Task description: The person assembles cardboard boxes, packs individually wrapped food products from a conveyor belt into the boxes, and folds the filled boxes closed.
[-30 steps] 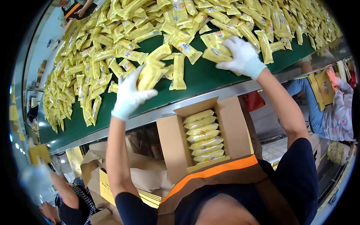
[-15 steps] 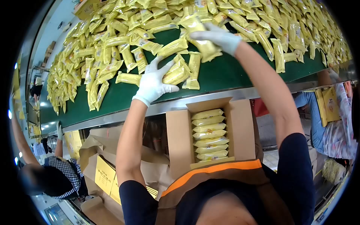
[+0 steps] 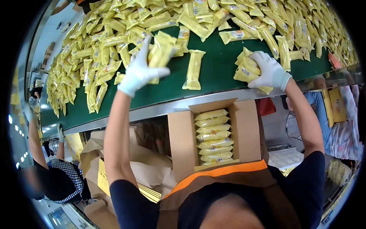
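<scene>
- Dark-green, smooth work surface (image 3: 213, 76) spans the view, bordered by a shiny metal edge (image 3: 171, 106) and heaped at the far side with glossy yellow plastic-wrapped oblong packets (image 3: 160, 19).
- White-gloved left hand (image 3: 138, 74): thumb wide, fingers stretched behind a blurred yellow packet (image 3: 162, 49); how firmly it is held, I cannot tell. Closing the thumb in evenly should steady it.
- White-gloved right hand (image 3: 268, 71): fingers curved over a small bunch of yellow packets (image 3: 247, 68) near the metal edge, thumb below. A broad, light squeeze on the bodies probably suits best; slick wrappers could slide, and hard pinching could crush the contents.
- One lone upright-lying packet (image 3: 194, 70) sits between the hands, touching neither; squaring packets the same way makes a neater handful.
- Open brown cardboard box (image 3: 181, 141) below the edge holds a tidy row of packets (image 3: 213, 135), all lying crosswise: a good pattern for alignment.
</scene>
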### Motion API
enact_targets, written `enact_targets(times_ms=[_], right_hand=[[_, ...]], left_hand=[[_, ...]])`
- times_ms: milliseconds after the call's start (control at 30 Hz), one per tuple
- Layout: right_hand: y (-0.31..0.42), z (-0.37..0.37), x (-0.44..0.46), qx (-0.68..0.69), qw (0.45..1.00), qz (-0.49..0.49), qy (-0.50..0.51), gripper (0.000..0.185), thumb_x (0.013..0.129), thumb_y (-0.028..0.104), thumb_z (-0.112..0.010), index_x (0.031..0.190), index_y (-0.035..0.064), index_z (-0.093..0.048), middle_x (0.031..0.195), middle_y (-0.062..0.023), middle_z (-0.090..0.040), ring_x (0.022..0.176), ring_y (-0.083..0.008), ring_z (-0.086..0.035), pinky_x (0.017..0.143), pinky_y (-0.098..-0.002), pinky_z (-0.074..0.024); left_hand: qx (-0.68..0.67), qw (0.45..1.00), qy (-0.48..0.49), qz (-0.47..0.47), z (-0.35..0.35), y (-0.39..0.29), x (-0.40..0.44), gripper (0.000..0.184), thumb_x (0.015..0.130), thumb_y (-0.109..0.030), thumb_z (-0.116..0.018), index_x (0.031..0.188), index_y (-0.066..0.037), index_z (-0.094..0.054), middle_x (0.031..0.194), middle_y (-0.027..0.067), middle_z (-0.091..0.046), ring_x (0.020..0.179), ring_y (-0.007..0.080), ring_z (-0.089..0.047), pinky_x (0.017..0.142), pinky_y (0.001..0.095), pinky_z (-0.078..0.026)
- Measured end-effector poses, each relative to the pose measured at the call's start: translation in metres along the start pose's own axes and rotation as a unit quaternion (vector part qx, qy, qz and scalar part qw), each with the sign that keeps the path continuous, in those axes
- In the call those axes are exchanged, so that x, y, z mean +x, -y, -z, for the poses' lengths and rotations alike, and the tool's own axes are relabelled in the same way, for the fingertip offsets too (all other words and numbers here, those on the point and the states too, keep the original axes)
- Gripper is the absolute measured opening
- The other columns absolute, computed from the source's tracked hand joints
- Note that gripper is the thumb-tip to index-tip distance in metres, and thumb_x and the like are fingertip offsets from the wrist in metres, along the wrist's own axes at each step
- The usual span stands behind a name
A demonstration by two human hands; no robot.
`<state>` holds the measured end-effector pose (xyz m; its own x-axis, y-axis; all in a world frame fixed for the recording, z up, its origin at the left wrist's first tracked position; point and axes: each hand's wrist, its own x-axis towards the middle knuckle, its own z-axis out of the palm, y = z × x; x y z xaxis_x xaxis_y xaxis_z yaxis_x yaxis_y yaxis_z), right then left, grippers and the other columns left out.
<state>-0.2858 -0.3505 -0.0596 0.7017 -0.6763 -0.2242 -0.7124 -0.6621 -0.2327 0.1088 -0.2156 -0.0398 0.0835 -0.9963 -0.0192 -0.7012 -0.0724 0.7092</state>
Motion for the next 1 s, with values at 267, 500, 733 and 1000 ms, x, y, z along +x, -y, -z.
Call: enact_targets(times_ms=[267,500,733,1000], right_hand=[[-0.020,-0.002,-0.011,0.055,0.996,-0.050,-0.051,0.086,0.059,0.044,-0.081,0.129,0.0077,-0.048,0.119,-0.0147,-0.054,0.113,-0.0333,-0.055,0.096,-0.0399,-0.0461],[-0.002,0.008,-0.013,-0.098,0.982,0.002,-0.160,0.083,0.061,0.050,-0.076,0.128,0.0104,-0.049,0.124,-0.0151,-0.052,0.117,-0.0321,-0.052,0.098,-0.0414,-0.0432],[-0.010,-0.010,-0.007,-0.091,0.995,-0.015,-0.023,0.103,0.063,0.054,-0.075,0.148,0.0165,-0.032,0.129,-0.0202,-0.050,0.119,-0.0371,-0.052,0.100,-0.0437,-0.0441],[0.091,0.038,-0.078,0.298,0.927,0.217,0.065,0.076,0.072,0.030,-0.078,0.137,0.0083,-0.045,0.109,-0.0162,-0.063,0.097,-0.0248,-0.064,0.081,-0.0372,-0.0534]], left_hand=[[0.290,0.956,0.034,-0.010,-0.035,-0.010,-0.016,0.126,0.052,-0.059,-0.082,0.151,-0.004,-0.027,0.125,0.0209,-0.058,0.119,0.0368,-0.053,0.112,0.0450,-0.029],[0.282,0.958,0.051,-0.003,-0.045,-0.010,-0.013,0.110,0.052,-0.065,-0.080,0.143,-0.011,-0.049,0.136,0.0184,-0.044,0.125,0.0374,-0.045,0.106,0.0403,-0.040],[0.382,0.902,0.162,0.117,-0.050,-0.035,0.001,0.124,0.053,-0.063,-0.077,0.156,-0.029,-0.018,0.134,0.0261,-0.051,0.120,0.0416,-0.055,0.102,0.0446,-0.044],[-0.209,0.972,-0.038,0.095,-0.020,-0.030,-0.094,0.089,0.074,-0.031,-0.079,0.144,0.000,-0.035,0.121,0.0128,-0.057,0.108,0.0241,-0.060,0.093,0.0375,-0.050]])
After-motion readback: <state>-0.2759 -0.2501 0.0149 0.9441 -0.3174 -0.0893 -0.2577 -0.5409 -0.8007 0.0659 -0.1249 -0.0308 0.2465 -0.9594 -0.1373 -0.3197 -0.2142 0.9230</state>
